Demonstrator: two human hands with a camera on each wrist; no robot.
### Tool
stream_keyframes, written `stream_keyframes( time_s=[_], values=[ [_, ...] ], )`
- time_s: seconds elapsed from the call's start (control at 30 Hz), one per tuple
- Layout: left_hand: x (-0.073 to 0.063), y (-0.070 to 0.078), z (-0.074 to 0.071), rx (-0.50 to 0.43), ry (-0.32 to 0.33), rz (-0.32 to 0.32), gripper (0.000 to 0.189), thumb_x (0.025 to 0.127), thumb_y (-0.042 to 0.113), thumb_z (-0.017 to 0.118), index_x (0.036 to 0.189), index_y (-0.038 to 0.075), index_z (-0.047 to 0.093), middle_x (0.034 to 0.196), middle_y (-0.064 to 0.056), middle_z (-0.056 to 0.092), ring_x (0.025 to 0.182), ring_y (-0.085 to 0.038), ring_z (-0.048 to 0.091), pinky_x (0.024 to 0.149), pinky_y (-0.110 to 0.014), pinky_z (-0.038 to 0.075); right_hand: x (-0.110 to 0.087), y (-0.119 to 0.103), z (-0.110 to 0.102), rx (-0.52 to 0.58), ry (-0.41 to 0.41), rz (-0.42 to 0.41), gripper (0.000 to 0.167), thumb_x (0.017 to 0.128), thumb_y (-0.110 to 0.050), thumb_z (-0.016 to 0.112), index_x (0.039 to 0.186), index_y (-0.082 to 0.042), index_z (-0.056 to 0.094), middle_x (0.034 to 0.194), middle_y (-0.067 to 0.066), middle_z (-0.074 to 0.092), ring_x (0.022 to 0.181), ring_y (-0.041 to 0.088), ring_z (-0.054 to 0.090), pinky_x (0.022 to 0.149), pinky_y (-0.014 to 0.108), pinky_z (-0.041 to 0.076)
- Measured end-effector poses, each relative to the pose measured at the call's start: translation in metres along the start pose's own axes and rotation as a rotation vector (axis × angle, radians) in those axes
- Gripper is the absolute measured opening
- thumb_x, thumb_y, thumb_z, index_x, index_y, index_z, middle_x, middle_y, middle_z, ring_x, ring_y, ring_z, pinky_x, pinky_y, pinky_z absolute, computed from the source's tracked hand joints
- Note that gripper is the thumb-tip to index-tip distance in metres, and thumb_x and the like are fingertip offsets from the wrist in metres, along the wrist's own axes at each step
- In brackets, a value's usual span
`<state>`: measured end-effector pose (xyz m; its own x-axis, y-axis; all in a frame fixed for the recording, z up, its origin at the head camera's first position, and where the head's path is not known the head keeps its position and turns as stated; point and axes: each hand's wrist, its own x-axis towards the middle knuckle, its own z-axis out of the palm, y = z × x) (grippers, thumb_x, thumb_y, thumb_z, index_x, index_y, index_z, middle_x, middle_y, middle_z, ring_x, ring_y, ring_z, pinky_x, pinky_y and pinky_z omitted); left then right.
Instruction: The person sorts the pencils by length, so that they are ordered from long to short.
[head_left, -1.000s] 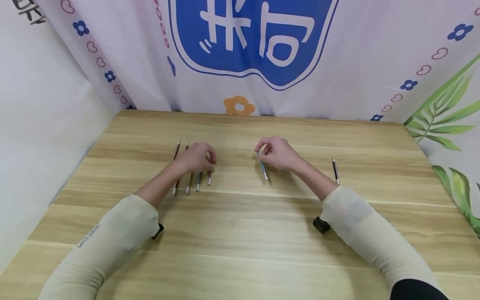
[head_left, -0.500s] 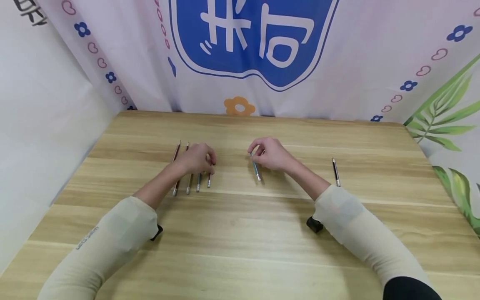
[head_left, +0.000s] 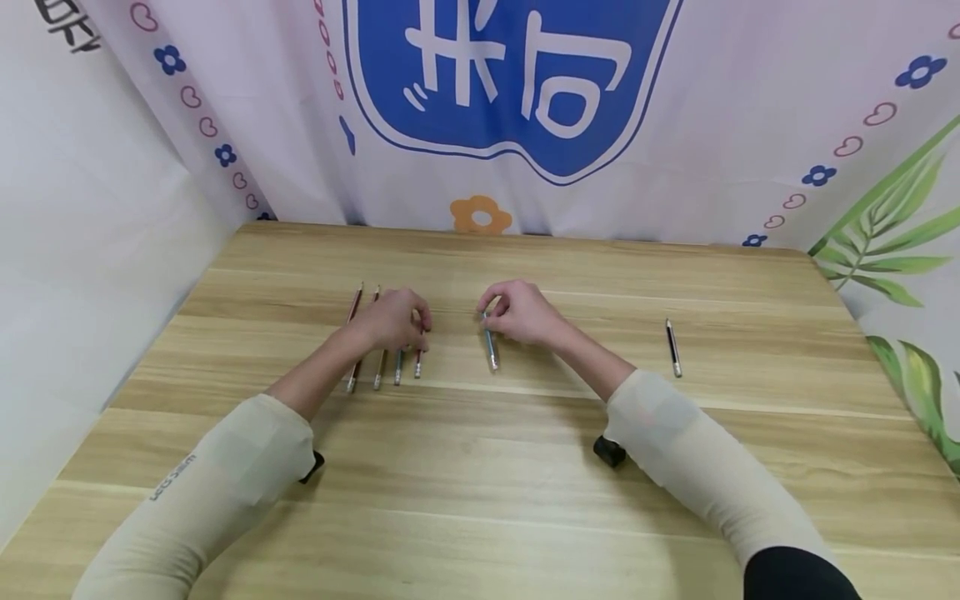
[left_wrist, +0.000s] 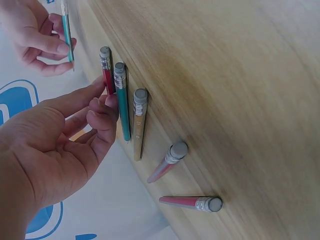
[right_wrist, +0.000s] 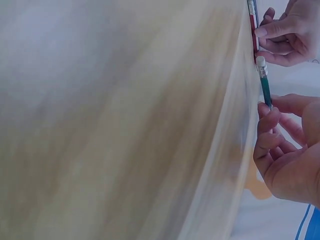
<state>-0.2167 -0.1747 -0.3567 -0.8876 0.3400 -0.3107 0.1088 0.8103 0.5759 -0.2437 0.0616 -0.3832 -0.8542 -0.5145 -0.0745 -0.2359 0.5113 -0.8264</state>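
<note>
My left hand (head_left: pixel 396 319) pinches a red pencil (left_wrist: pixel 106 72), the rightmost of a row of pencils on the table. Beside it lie a green pencil (left_wrist: pixel 122 102), a yellow pencil (left_wrist: pixel 139 117) and two more red pencils, one tilted (left_wrist: pixel 167 162) and one at the row's outer end (left_wrist: pixel 187 202). All show eraser ends toward me. My right hand (head_left: pixel 519 312) holds a blue-green pencil (head_left: pixel 490 346) by its far end between thumb and fingertips, to the right of the row. Its eraser end points toward me; the fingers cover the tip.
A dark pencil (head_left: pixel 672 347) lies alone farther right on the wooden table (head_left: pixel 480 483). Behind the table's back edge hangs a printed white curtain (head_left: pixel 712 125). A white wall (head_left: pixel 90 208) stands at the left.
My right hand has moved left with the blue-green pencil, closer to the row. The left hand keeps its place on the red pencil. More of the dark pencil shows as the right arm shifts.
</note>
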Motion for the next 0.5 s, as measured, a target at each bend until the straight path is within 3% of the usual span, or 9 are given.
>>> stream_keyframes(
  time_s=[0.5],
  values=[
    [0.003, 0.000, 0.001, 0.005, 0.001, -0.001, 0.021, 0.083, -0.001, 0.082, 0.100, -0.003, 0.071, 0.077, -0.008, 0.068, 0.061, -0.016, 0.062, 0.055, -0.023, 0.048, 0.012, -0.009, 0.018, -0.038, -0.015, 0.001, 0.015, 0.089, -0.001, 0.077, 0.103, 0.000, 0.073, 0.085, 0.012, 0.077, 0.069, 0.015, 0.067, 0.059, 0.021, 0.051]
  ],
)
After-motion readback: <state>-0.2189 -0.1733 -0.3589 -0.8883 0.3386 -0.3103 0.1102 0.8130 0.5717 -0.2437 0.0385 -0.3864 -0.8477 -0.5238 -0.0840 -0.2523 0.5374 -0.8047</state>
